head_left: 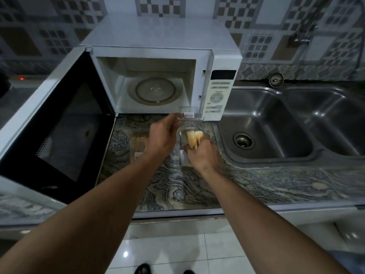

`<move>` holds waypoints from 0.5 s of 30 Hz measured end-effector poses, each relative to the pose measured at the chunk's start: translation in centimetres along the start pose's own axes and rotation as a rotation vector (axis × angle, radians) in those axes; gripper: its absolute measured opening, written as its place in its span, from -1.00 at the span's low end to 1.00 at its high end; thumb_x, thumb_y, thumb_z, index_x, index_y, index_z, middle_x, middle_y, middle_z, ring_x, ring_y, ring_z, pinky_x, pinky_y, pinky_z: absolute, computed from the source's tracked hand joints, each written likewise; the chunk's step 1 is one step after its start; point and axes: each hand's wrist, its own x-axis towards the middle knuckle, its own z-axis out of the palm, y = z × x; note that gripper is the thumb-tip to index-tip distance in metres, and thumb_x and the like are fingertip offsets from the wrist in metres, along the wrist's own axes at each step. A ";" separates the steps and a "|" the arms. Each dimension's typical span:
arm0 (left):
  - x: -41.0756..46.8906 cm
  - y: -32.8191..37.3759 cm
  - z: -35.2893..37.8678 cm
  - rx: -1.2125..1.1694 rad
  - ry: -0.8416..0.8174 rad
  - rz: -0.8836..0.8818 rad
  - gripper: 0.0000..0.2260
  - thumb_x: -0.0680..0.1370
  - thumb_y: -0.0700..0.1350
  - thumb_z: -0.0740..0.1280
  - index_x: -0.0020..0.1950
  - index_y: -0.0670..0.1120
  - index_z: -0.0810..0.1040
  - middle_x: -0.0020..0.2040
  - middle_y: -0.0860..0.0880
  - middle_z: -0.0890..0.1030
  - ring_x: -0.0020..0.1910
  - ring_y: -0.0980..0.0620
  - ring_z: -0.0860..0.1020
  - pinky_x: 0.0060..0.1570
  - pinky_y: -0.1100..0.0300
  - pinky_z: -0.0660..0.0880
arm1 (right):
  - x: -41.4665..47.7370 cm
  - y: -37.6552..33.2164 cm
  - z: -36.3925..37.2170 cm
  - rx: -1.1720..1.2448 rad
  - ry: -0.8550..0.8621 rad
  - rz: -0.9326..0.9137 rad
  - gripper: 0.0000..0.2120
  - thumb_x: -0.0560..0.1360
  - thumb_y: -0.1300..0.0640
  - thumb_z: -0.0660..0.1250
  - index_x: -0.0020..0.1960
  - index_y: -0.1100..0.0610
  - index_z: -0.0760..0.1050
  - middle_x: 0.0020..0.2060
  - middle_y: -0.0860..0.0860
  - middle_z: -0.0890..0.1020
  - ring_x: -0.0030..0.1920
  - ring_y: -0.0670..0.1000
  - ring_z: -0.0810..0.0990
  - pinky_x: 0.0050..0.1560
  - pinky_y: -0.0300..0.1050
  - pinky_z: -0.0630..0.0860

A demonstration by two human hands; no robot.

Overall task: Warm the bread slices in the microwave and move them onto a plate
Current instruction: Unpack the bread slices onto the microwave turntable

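Microwave (158, 36): white, on the counter (177, 186), door (59, 125) swung fully open to the left. Glass turntable (155, 91): bare. Control panel (218, 95): on the right side of the front.
Left hand (161, 137): holds up a clear plastic lid (188, 117) with a barcode label, just in front of the oven's lower right corner.
Right hand (203, 155): grips two bread slices (192, 138), on edge, just below the lid.
Wrapped bread packet (138, 143): on the counter, left of the left hand.
Steel double sink (276, 125): to the right.

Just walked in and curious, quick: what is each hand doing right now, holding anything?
Left hand: grips the clear plastic lid, raised open.
Right hand: grips the bread slices.
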 end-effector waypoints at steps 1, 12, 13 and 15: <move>-0.2 0.1 -0.1 0.000 -0.006 -0.012 -0.80 0.63 -0.14 0.28 0.23 -0.11 0.59 -0.08 -0.08 0.69 -0.20 0.10 0.56 -0.27 0.61 0.26 | -0.2 0.1 -0.4 -0.004 0.007 -0.007 -0.58 0.49 -0.14 0.41 0.17 0.08 0.36 -0.09 0.05 0.65 -0.12 0.15 0.64 -0.22 -0.02 0.58; -3.3 -0.3 -0.2 0.083 -0.151 -0.101 -0.74 0.65 -0.05 0.24 0.33 0.08 0.46 -0.03 -0.16 0.69 -0.17 -0.09 0.64 -0.22 0.16 0.53 | -1.0 2.4 -5.8 0.005 0.012 0.031 -0.65 0.52 -0.07 0.42 0.14 0.13 0.44 -0.19 -0.03 0.60 -0.33 -0.05 0.56 -0.46 -0.22 0.38; -3.8 -0.3 -0.2 0.090 -0.185 -0.109 -0.73 0.65 -0.09 0.24 0.35 0.08 0.44 -0.01 -0.16 0.69 -0.15 -0.10 0.65 -0.20 0.14 0.55 | -0.9 2.4 -6.4 0.012 0.023 0.037 -0.67 0.53 -0.05 0.42 0.15 0.13 0.44 -0.20 -0.04 0.57 -0.36 -0.11 0.51 -0.49 -0.24 0.31; -4.6 -0.1 -0.2 0.133 -0.266 -0.115 -0.62 0.62 -0.26 0.24 0.38 0.07 0.42 -0.05 -0.17 0.68 -0.22 -0.09 0.62 -0.24 0.13 0.56 | -0.5 2.2 -7.3 0.035 0.059 0.035 -0.69 0.54 -0.04 0.42 0.13 0.12 0.44 -0.24 -0.06 0.54 -0.39 -0.16 0.44 -0.49 -0.26 0.24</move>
